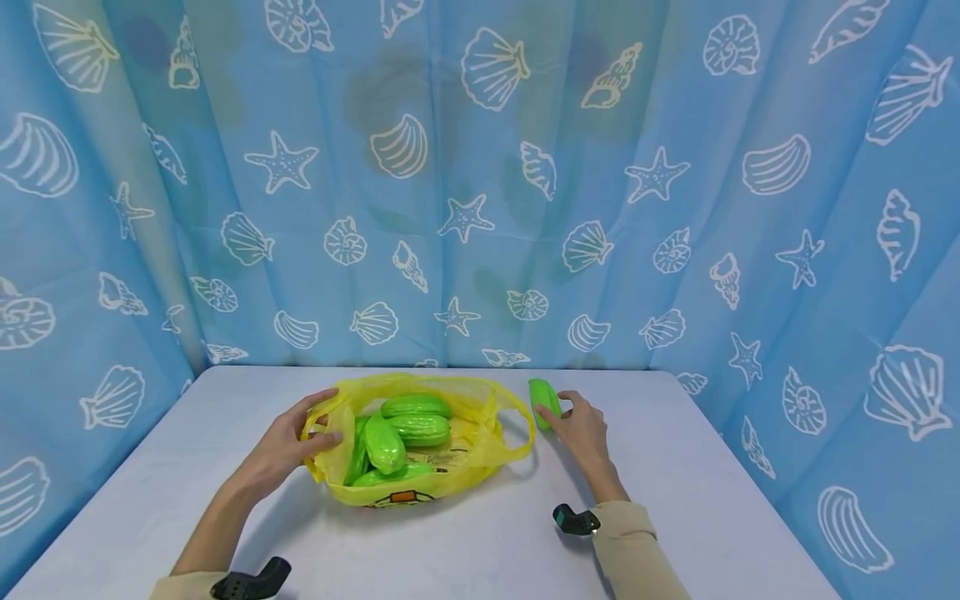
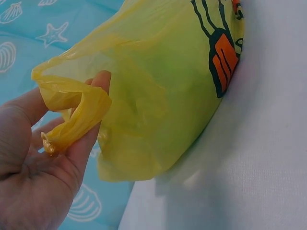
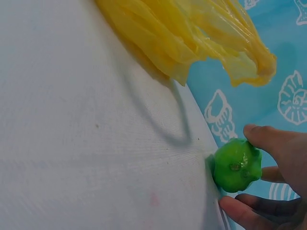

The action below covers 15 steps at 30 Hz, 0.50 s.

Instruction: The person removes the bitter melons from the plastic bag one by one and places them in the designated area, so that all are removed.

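Note:
A yellow plastic bag [image 1: 480,475] lies on the table with its mouth open, several glossy green ridged vegetables [image 1: 420,430] inside. My left hand [image 1: 288,437] grips the bag's left side. In the left wrist view, the left hand [image 2: 45,158] has a gathered yellow handle between thumb and fingers. Right of the bag, one more green ridged vegetable [image 1: 542,400] lies on the table. Around it is my right hand [image 1: 583,429], thumb on one side and fingers on the other. The right wrist view shows the vegetable's lobed end [image 3: 237,165] between thumb and fingers.
A white table [image 1: 465,550] carries everything. A blue curtain [image 1: 480,183] with white shell and starfish prints hangs behind it and along both sides. The bag's right handle loop [image 1: 528,425] sticks out close to the loose vegetable.

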Each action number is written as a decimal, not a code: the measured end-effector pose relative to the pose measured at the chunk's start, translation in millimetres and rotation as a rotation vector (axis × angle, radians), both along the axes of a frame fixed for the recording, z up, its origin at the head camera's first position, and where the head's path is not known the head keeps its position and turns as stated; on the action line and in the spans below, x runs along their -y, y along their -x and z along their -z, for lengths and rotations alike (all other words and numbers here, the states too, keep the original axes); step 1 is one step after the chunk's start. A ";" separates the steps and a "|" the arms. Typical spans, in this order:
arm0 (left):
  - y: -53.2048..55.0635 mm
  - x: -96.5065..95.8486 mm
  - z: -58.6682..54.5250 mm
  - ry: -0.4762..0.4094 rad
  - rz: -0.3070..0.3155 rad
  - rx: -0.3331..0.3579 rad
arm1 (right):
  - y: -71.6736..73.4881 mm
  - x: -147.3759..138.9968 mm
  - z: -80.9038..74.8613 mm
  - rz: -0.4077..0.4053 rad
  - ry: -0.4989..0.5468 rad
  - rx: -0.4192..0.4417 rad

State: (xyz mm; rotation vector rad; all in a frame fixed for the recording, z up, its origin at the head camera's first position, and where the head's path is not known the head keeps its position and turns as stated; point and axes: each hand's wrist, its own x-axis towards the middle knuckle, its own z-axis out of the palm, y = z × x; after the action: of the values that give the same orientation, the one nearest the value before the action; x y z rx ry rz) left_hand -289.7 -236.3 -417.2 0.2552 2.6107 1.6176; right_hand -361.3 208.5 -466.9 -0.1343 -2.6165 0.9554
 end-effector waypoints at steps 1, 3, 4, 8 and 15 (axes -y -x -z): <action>-0.1 -0.1 -0.1 0.000 -0.001 -0.003 | -0.1 -0.3 -0.1 -0.001 0.000 0.004; -0.1 -0.3 -0.2 0.000 -0.002 -0.007 | -0.6 -0.6 -0.2 -0.004 0.000 0.010; -0.1 -0.4 -0.3 0.002 -0.003 -0.010 | -1.1 -0.4 -0.2 -0.005 0.002 0.011; 0.0 -0.6 0.2 0.008 -0.005 -0.011 | -2.3 0.5 2.0 0.002 0.011 0.015; 0.6 0.1 0.4 0.004 -0.005 -0.004 | -5.1 0.2 -1.3 0.008 0.015 0.041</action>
State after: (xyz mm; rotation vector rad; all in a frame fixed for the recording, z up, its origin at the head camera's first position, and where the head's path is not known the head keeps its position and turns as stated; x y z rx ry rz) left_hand -290.3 -236.5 -417.6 0.2521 2.6192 1.6144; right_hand -356.2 208.3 -465.6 -0.1703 -2.6447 0.9790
